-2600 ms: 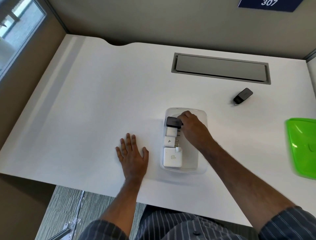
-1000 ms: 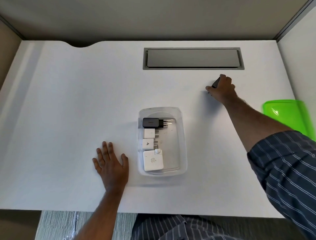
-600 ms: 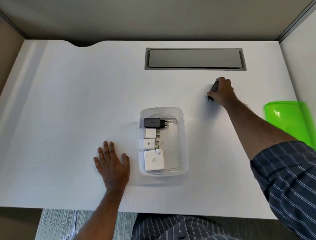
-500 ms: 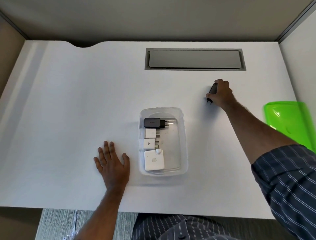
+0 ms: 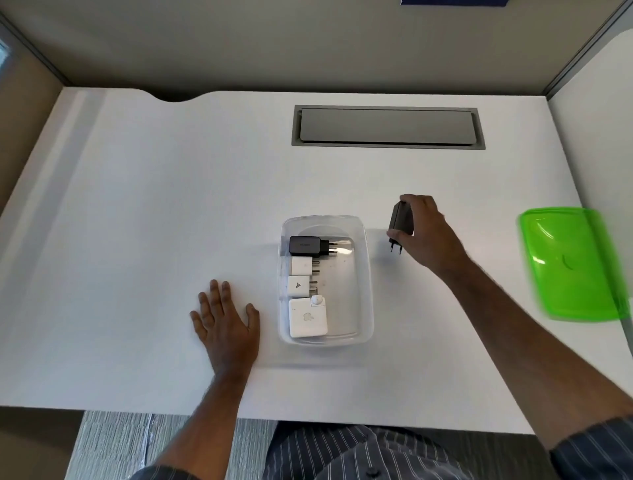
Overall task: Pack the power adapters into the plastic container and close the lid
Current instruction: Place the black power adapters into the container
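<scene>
Desk (image 5: pixel 171 205): white, spread before me.
Cable hatch (image 5: pixel 388 126): grey, shut, sat far right of centre.
Partition (image 5: pixel 274 44): beige, stood behind my desk.
Floor (image 5: pixel 113 445): grey, near left.

Large white adapter (image 5: pixel 307 318): a grey apple-shaped logo on its top face; no lettering can be read.
Small white adapter (image 5: pixel 298 286): a small dark triangle mark on its top face; no words can be read.
Other small white adapter (image 5: pixel 301 266): top face plain, no mark to be seen.
Black adapter in the container (image 5: pixel 305 245): a short line of pale lettering on top, too small to read.
Black adapter in the right hand (image 5: pixel 401 219): no readable marking on the side that shows.
Green lid (image 5: pixel 570 269): a curved embossed mark near its middle; blurred, not legible.
Blue sign (image 5: pixel 452 2): only its lower edge shows at the top of the frame; no characters are visible.
</scene>
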The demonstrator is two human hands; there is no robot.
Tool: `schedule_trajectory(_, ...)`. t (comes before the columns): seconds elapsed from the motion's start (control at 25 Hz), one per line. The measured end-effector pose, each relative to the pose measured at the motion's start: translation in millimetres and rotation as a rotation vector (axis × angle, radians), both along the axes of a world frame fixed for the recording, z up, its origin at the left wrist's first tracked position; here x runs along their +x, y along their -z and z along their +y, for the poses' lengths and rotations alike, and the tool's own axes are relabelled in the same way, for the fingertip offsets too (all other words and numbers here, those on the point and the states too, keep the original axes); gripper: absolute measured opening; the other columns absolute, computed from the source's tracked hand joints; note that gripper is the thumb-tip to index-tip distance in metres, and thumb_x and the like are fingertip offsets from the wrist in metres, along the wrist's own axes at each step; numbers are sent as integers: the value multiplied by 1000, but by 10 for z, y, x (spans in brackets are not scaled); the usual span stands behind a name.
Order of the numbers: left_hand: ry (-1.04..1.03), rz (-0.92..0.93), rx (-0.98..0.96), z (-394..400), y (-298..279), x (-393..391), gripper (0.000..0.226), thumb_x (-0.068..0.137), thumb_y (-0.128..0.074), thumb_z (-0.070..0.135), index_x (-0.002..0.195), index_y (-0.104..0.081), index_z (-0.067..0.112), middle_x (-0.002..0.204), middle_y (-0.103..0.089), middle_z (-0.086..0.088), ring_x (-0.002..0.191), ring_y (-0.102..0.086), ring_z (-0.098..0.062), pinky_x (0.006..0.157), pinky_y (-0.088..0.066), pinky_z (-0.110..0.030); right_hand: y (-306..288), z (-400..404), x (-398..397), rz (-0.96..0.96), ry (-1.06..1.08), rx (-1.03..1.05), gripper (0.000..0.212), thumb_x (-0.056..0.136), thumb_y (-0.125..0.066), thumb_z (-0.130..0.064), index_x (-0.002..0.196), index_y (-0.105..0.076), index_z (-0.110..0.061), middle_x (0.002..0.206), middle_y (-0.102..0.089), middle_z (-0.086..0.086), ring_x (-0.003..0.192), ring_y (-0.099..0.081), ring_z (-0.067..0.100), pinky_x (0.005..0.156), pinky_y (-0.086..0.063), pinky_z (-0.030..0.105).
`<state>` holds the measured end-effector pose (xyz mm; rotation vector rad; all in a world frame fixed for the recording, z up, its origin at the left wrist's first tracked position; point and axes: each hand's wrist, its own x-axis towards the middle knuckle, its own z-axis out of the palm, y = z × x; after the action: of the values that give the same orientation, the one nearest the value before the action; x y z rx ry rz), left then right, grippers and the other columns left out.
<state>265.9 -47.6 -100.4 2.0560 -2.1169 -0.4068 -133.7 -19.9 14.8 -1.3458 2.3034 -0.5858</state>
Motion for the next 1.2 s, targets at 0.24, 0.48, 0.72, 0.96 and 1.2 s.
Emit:
schedule_trajectory(0.24,3,6,-1,15,-11,12,73,96,-36,47,161,-24,17,171,-20,-4,159,-12,-31,127,-8,-58,-483,276,404,-8,-54,-72,67,85,-76,-34,141,-40,-29,143,-41,-9,116,-53,22,88,-47,35)
schedule_trajectory(0.48,4,10,-8,17,-9,12,73,96,-36,47,161,-25,17,171,-21,-5,159,-13,-31,127,-8,-58,-740,268,737,-76,-184,-80,67,84,-77,-38,140,-42,-30,137,-44,-12,105,-55,15,84,-50,32)
schedule_trajectory(0.72,-2,14,-10,7,0,14,73,95,-37,47,161,-25,17,171,-21,-4,159,-12,-31,128,-7,-56,-570,205,1004,-30,-368,86,74,83,-75,-42,146,-37,-28,141,-41,-10,114,-58,22,90,-51,40)
schedule_trajectory(0.96,-5,13,-12,10,13,19,74,94,-37,47,161,-24,18,172,-20,-3,159,-11,-31,128,-7,-56,-283,233,1300,225,-566,269,66,79,-81,-37,130,-44,-15,126,-48,4,92,-64,31,72,-55,43)
schedule_trajectory(1.2,-9,19,-24,12,18,22,73,94,-38,46,161,-25,18,171,-21,-4,159,-13,-31,128,-8,-56,-114,202,1455,340,-598,347,57,77,-83,-35,111,-45,-10,108,-51,10,77,-65,32,56,-37,35)
